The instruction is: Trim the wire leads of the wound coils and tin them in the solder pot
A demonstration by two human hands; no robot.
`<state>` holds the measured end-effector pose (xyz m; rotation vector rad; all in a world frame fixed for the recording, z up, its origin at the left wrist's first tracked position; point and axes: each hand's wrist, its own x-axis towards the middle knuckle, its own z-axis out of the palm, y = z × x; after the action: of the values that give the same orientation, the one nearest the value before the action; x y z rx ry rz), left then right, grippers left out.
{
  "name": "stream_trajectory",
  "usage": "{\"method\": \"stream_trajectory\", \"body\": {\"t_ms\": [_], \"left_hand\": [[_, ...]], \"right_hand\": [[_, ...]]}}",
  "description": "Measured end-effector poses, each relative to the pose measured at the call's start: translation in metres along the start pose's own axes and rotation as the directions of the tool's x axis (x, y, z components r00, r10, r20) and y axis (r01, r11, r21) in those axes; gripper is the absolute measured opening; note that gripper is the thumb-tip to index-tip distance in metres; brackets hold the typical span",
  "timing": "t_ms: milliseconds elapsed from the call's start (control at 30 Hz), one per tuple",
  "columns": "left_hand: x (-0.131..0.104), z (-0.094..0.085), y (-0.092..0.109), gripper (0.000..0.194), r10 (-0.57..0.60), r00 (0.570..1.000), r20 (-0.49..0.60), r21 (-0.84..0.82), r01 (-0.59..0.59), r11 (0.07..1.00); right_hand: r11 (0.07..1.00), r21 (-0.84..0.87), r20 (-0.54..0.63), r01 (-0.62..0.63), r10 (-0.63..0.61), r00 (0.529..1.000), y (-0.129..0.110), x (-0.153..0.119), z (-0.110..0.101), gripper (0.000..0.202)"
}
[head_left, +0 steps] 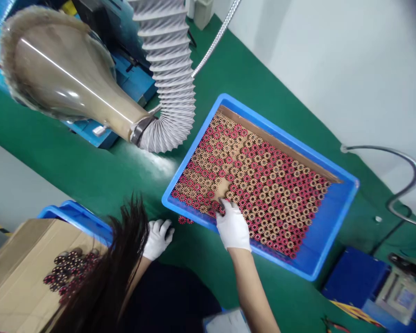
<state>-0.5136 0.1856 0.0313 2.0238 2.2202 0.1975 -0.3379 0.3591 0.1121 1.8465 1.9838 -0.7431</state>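
Observation:
My right hand (233, 226), in a white glove with greyish fingertips, reaches over the near rim of a blue tray (327, 240). Its thumb and fingers are closed around a small round slotted core, like a motor stator, at the edge of a bare cardboard patch (222, 187); the fingers partly hide it. Rows of similar red and tan cores (273, 185) cover much of the tray. My left hand (157, 239), also gloved, rests on the green table with fingers loosely bent and apart, nothing visible in them. A couple of red cores (185, 220) lie between it and the tray.
A grey ribbed hose (169, 83) joins a brownish funnel hood (69, 69) at upper left. On the left, cardboard (27, 259) bears a heap of darker cores (71, 273); dark hair partly covers it. A bent metal tube (402, 185) and a blue device (355, 275) stand right.

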Motion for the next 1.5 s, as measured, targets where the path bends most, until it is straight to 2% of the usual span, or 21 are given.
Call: {"method": "stream_trajectory", "body": {"t_ms": [133,200,367,500,700,933,1367,1500], "left_hand": [[0.001,-0.002,0.001,0.021,-0.009,1.000,-0.004,0.003,0.009,1.000],[0.002,-0.002,0.001,0.021,-0.009,1.000,-0.004,0.003,0.009,1.000],[0.002,-0.003,0.001,0.020,-0.005,1.000,0.000,0.003,0.005,1.000],[0.001,-0.002,0.001,0.021,-0.007,1.000,-0.007,0.007,0.007,1.000],[0.001,-0.003,0.002,0.020,-0.019,1.000,-0.024,0.002,0.019,1.000],[0.001,-0.002,0.002,0.019,-0.012,0.998,-0.054,0.000,0.012,1.000],[0.000,-0.001,0.002,0.019,-0.015,0.999,-0.044,-0.004,0.015,1.000],[-0.001,-0.001,0.002,0.019,-0.028,1.000,-0.013,-0.013,0.028,1.000]], "right_hand": [[0.979,-0.147,0.013,0.142,-0.142,0.990,0.000,0.001,-0.003,0.034],[0.970,-0.176,0.042,0.169,-0.164,0.986,0.002,0.005,-0.001,0.033],[0.967,-0.228,0.052,0.110,-0.101,0.994,0.002,0.010,0.004,0.039],[0.968,-0.226,0.056,0.112,-0.102,0.993,-0.001,0.009,0.007,0.033],[0.967,-0.193,0.041,0.167,-0.162,0.986,0.009,0.010,0.006,0.030],[0.908,-0.284,-0.014,0.307,-0.324,0.946,0.012,0.010,0.000,0.038],[0.909,-0.343,-0.074,0.237,-0.277,0.958,0.013,0.009,0.012,0.039],[0.899,-0.334,-0.052,0.283,-0.317,0.947,0.017,0.008,0.006,0.038]]}}
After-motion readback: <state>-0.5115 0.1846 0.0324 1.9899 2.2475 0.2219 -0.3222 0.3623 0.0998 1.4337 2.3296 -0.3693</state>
